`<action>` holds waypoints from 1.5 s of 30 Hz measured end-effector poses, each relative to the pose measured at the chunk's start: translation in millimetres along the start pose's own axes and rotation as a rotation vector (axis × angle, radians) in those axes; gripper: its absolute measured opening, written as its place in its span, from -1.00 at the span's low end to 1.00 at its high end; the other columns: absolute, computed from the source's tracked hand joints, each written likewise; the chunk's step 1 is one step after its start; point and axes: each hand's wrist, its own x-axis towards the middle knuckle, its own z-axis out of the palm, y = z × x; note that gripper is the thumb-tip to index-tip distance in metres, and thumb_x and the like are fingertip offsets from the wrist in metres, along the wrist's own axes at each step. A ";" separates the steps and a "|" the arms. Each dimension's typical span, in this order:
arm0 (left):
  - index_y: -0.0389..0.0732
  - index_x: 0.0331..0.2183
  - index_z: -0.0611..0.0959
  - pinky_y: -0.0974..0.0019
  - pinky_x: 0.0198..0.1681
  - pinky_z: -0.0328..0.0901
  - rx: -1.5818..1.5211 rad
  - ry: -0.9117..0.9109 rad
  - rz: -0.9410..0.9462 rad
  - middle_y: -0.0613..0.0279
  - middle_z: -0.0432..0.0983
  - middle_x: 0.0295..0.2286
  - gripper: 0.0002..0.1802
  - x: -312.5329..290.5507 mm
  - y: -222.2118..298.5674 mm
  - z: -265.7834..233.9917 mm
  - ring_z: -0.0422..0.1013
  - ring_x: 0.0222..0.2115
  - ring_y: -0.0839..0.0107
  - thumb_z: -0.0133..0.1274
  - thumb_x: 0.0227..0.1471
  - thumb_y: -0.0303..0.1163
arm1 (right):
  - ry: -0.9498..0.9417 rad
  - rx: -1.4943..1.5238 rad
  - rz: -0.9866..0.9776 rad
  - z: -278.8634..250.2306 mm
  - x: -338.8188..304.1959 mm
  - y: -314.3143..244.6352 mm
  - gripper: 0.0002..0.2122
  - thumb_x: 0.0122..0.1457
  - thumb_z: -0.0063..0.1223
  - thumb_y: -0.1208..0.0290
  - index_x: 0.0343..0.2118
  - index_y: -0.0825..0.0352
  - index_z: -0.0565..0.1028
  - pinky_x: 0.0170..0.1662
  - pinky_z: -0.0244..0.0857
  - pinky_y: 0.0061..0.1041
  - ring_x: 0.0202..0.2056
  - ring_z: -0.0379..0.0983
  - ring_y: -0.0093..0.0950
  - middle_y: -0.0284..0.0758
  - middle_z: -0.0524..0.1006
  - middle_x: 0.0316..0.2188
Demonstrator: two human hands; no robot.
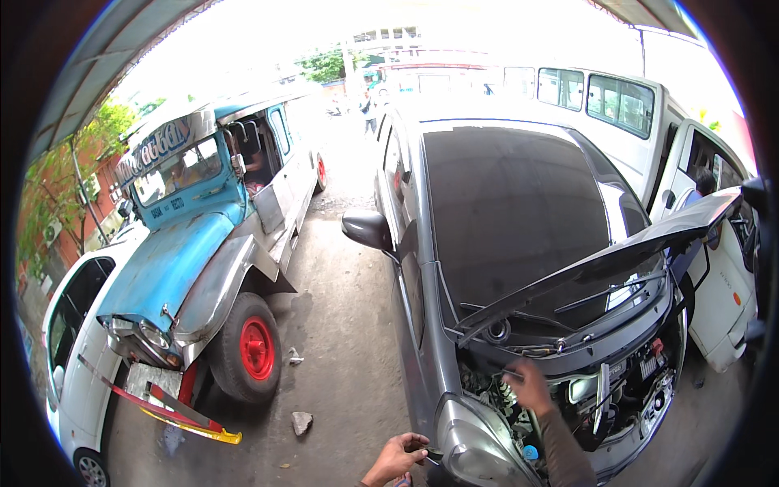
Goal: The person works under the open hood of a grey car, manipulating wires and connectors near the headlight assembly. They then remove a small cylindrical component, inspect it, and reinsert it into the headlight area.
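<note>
- Since the hood (682,223) of the gray car (428,357) is tilted up, the engine parts (625,385) sit exposed; my read is that it's raised purely for access. Can't confirm what props it.
- Right hand (531,388) is over the bay on the headlight side, forearm crossing the front edge. Likely routed that way because the raised hood leaves the front open.
- Right fingers are curled, partly closed; something slim and light shows at the tips. Can't tell if it's gripped or just part of the bay.
- Left hand (398,458) is low, outside the bay, just beside the headlight (475,442). Thumb and fingers nearly together, pinching a small dark piece (436,454). Too small to identify.
- Pinch looks like a fingertip hold, probably because the piece is small and light.
- Positions: engine parts lie under and to the right of the right hand; dark piece is at the left fingertips, headlight between it and the bay.
- Blue cap (531,452) sits behind the headlight, just left of the right forearm.
</note>
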 end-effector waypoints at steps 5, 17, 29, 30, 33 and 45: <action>-0.35 -0.08 0.55 0.33 -0.10 0.45 -0.102 -0.060 0.087 0.20 0.59 -0.25 -0.68 15.1 -7.9 24.7 0.52 -0.22 0.46 0.19 0.10 -0.59 | -0.418 0.890 0.587 66.9 -160.9 -101.5 -0.73 0.16 0.32 0.32 -0.15 0.32 0.54 -0.09 0.40 -0.44 -0.09 0.50 -0.40 -0.28 0.51 -0.06; -0.31 0.07 0.42 0.33 -0.25 0.39 0.234 -0.359 0.298 0.18 0.48 -0.29 -0.60 -0.6 3.7 72.9 0.40 -0.27 0.49 0.01 0.20 -0.61 | -0.223 0.956 0.606 -12.1 -206.7 -95.7 -0.92 0.19 0.17 0.60 -0.28 0.46 0.54 -0.27 0.54 -0.50 -0.35 0.56 -0.49 -0.25 0.52 -0.14; -0.24 -0.55 0.57 0.47 -0.38 0.34 -0.111 -0.497 0.146 0.42 0.49 -0.50 -0.64 -131.2 60.3 40.9 0.44 -0.43 0.64 0.50 -0.19 -0.37 | -0.531 0.991 0.447 -110.4 -216.4 -226.3 -0.86 0.17 0.24 0.54 -0.23 0.42 0.57 0.04 0.30 -0.52 -0.03 0.41 -0.55 -0.28 0.48 0.00; -0.23 -0.55 0.56 0.48 -0.35 0.34 -0.109 -0.521 0.150 0.42 0.47 -0.49 -0.63 -137.5 63.5 43.3 0.44 -0.41 0.64 0.51 -0.20 -0.37 | -0.570 0.959 0.438 -114.7 -214.9 -235.0 -0.85 0.17 0.26 0.52 -0.22 0.42 0.58 0.04 0.30 -0.52 -0.03 0.40 -0.55 -0.28 0.47 0.01; -0.19 -0.54 0.47 0.49 -0.19 0.35 -0.135 -0.557 0.151 0.47 0.38 -0.46 -0.54 -153.2 70.7 46.5 0.42 -0.29 0.62 0.54 -0.27 -0.39 | -0.508 0.937 0.442 -118.3 -217.8 -257.2 -0.84 0.13 0.31 0.47 -0.27 0.40 0.59 -0.12 0.27 -0.62 -0.15 0.39 -0.64 -0.33 0.50 -0.02; -0.37 -0.11 0.64 0.44 -0.14 0.44 -0.004 -0.226 0.357 0.14 0.61 -0.21 -0.73 -183.6 42.9 67.6 0.53 -0.22 0.50 0.04 0.13 -0.70 | -0.222 0.242 0.223 -91.6 -250.1 -287.5 -0.78 0.12 0.27 0.37 -0.29 0.41 0.53 -0.07 0.38 -0.28 -0.13 0.49 -0.15 -0.15 0.44 -0.07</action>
